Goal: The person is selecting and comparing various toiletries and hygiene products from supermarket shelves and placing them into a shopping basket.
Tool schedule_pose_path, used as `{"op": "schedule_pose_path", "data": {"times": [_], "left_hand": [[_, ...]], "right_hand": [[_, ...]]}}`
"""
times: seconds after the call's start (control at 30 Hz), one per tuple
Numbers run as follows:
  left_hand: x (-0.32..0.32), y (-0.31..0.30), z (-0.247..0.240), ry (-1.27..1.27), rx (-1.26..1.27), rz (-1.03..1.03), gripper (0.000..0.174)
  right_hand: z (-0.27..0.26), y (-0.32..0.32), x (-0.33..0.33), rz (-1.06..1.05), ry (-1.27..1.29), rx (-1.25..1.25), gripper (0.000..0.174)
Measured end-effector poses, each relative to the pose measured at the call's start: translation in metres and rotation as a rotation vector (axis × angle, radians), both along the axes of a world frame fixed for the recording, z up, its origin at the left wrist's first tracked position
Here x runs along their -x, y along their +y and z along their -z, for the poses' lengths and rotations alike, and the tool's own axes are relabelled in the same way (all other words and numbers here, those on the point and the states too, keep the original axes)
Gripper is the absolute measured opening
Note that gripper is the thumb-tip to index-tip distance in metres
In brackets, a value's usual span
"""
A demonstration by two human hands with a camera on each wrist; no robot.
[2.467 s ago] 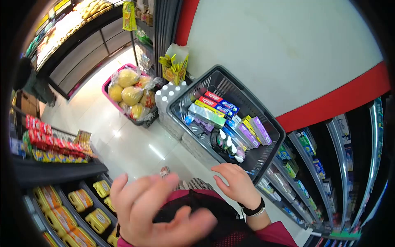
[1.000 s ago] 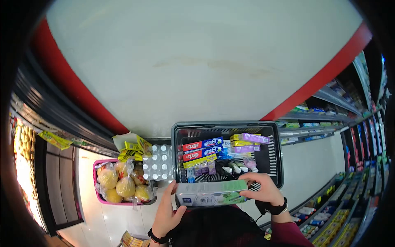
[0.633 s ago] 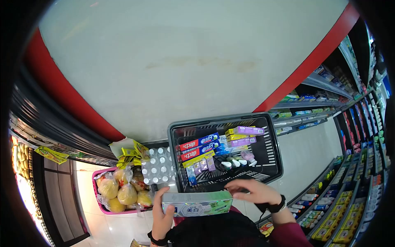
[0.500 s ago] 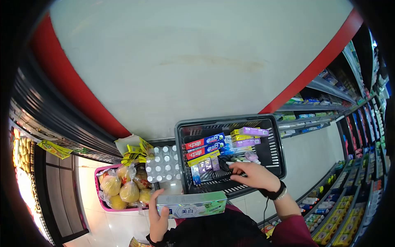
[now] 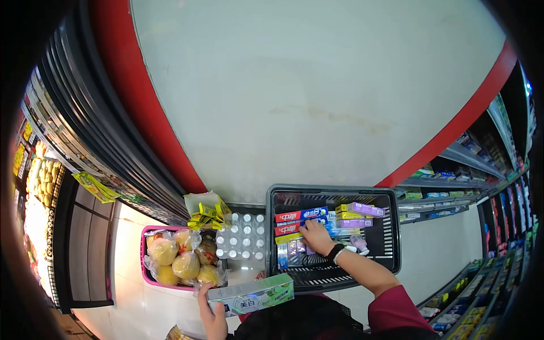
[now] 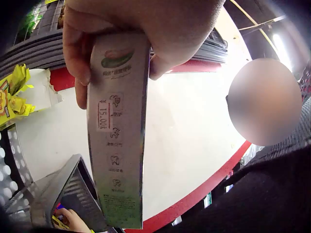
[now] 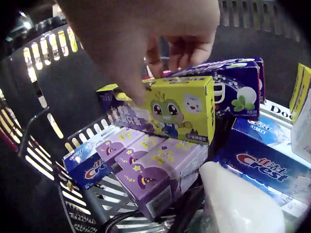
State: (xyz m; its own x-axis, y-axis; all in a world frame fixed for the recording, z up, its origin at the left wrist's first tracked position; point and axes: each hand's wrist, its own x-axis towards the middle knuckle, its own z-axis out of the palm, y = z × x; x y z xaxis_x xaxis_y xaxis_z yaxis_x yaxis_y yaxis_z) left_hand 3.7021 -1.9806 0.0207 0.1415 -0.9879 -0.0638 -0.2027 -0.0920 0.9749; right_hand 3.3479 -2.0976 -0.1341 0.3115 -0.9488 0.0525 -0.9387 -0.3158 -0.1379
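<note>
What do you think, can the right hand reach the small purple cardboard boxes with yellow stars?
Probably yes: the right hand is inside the dark-grey plastic basket, close to the purple boxes, and nothing visible lies on their tops.

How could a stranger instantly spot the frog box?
Find the dark basket by the pale wall. Inside, near the person's right hand, a yellow box sits beside three purple boxes; its crowned cartoon frog sets it apart from them.
</note>
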Motion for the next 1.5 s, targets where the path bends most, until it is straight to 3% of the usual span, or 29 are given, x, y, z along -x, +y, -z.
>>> {"op": "schedule_pose_path", "data": {"times": [0.07, 0.2, 0.33, 0.4, 0.53, 0.63, 0.73, 0.87, 0.9, 0.93, 0.97, 1.0, 1.07, 1.1, 1.13, 1.2, 1.33, 1.4, 1.43, 1.5], "left_hand": [[-0.002, -0.001, 0.000, -0.044, 0.013, 0.031, 0.052], [0.004, -0.013, -0.011, -0.121, 0.041, 0.092, 0.051], [0.005, -0.032, 0.007, 0.061, 0.011, 0.136, 0.044], [0.007, -0.042, 0.022, 0.146, -0.009, 0.170, 0.041], [0.028, -0.056, 0.023, 0.259, -0.076, 0.219, 0.041], [0.046, -0.060, 0.035, 0.446, -0.153, 0.275, 0.043], [0.077, -0.062, 0.042, 0.644, -0.183, 0.366, 0.048], [0.122, -0.053, 0.073, 0.735, -0.147, 0.461, 0.049], [0.132, -0.048, 0.072, 0.767, -0.317, 0.438, 0.050], [0.139, -0.036, 0.060, 0.785, -0.489, 0.393, 0.061], [0.167, -0.023, 0.018, 0.648, -0.384, 0.434, 0.043], [0.189, -0.017, 0.016, 0.647, -0.368, 0.470, 0.043], [0.221, 0.009, 0.021, 0.135, -0.004, 0.686, 0.050], [0.233, 0.023, 0.033, 0.038, -0.064, 0.692, 0.057], [0.259, 0.042, 0.009, 0.077, -0.074, 0.771, 0.042], [0.306, 0.076, 0.004, 0.632, -0.566, 0.565, 0.034], [0.392, 0.150, 0.015, 0.678, -0.564, 0.751, 0.045], [0.436, 0.184, 0.005, 0.759, -0.741, 0.915, 0.046], [0.459, 0.202, 0.003, 0.831, -0.744, 0.945, 0.047], [0.505, 0.238, -0.012, 0.807, -0.782, 0.922, 0.047]], "right_hand": [[0.004, -0.001, -0.003, -0.125, -0.023, 0.031, 0.040], [0.016, -0.005, -0.008, -0.104, -0.007, 0.021, 0.036], [-0.047, -0.003, -0.005, -0.042, -0.048, -0.066, 0.032], [-0.082, 0.007, 0.005, 0.056, -0.182, -0.194, 0.031], [-0.162, 0.047, 0.024, 0.368, -0.367, -0.139, 0.031], [-0.192, 0.089, 0.036, 0.562, -0.663, -0.014, 0.026], [-0.196, 0.136, 0.054, 0.708, -1.135, 0.004, 0.022], [-0.188, 0.191, 0.077, 0.681, -1.435, 0.089, 0.020], [-0.186, 0.202, 0.087, 0.665, -1.539, 0.120, 0.020], [-0.184, 0.216, 0.099, 0.633, -1.645, 0.132, 0.021], [-0.181, 0.235, 0.110, 0.638, -1.683, 0.183, 0.021], [-0.180, 0.255, 0.121, 0.637, -1.683, 0.227, 0.021], [-0.180, 0.298, 0.143, 0.691, -1.781, 0.369, 0.023], [-0.179, 0.323, 0.153, 0.750, -1.835, 0.424, 0.026], [-0.172, 0.350, 0.167, 0.733, -1.839, 0.446, 0.026], [-0.155, 0.405, 0.194, 0.760, -2.039, 0.638, 0.025], [-0.154, 0.512, 0.237, 0.814, -2.173, 0.803, 0.031], [-0.130, 0.566, 0.256, 0.883, -2.301, 0.869, 0.022], [-0.119, 0.587, 0.267, 0.967, -2.202, 0.884, 0.032], [-0.109, 0.634, 0.287, 0.958, -2.249, 0.896, 0.031]]}}
